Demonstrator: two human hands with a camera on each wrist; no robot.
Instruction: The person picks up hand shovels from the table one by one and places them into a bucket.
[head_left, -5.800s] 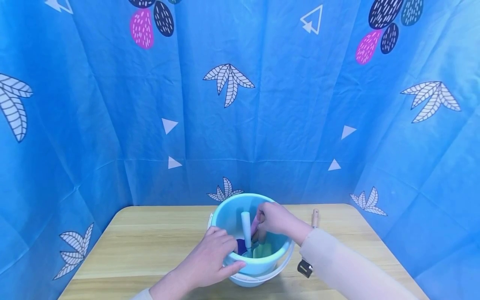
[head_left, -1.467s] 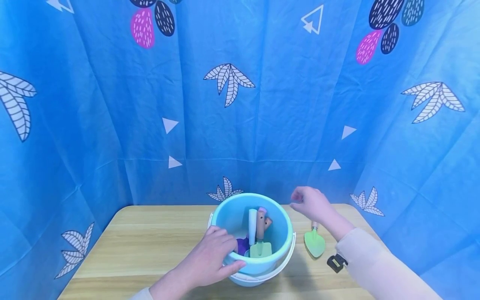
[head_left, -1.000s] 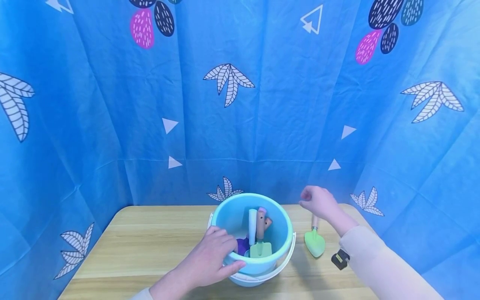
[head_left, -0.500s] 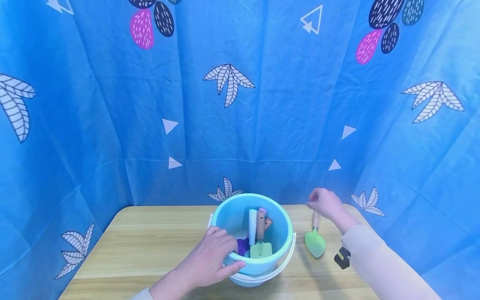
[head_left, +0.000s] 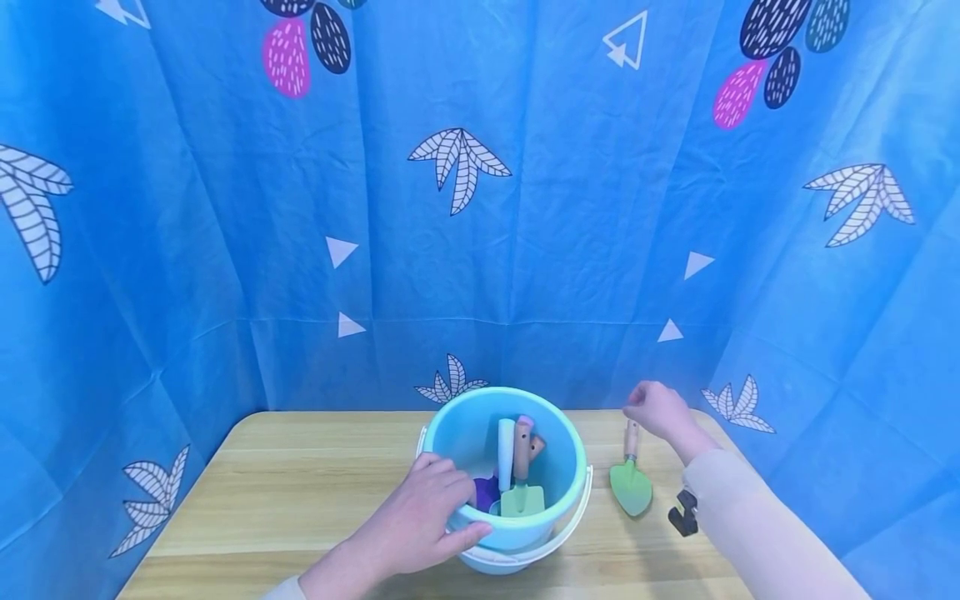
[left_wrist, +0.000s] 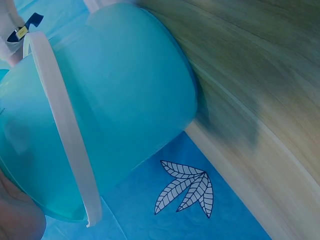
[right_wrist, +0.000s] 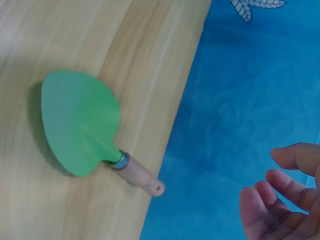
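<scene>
My left hand (head_left: 423,512) grips the near-left rim of a light blue bucket (head_left: 517,535), thumb outside and fingers over the edge. Several toy garden tools stand inside: a pale blue handle (head_left: 506,454), a wooden handle above a square green shovel blade (head_left: 522,501), and a purple piece (head_left: 485,493). My right hand (head_left: 663,410) hovers with bent, loose fingers and nothing in it, above the handle end of a green hand trowel (head_left: 632,487). In the right wrist view the trowel (right_wrist: 82,120) lies on the table, apart from the fingers (right_wrist: 287,150).
The wooden table (head_left: 315,483) ends at the back against a blue patterned curtain (head_left: 450,275), which also hangs at both sides. The bucket's white carrying handle (head_left: 558,533) hangs down around its front. The trowel's handle reaches close to the table's back edge.
Earlier my right hand was inside the bucket among the tools. It has come out and moved right, then drifted lower over the trowel's handle. My left hand and the bucket have stayed put.
</scene>
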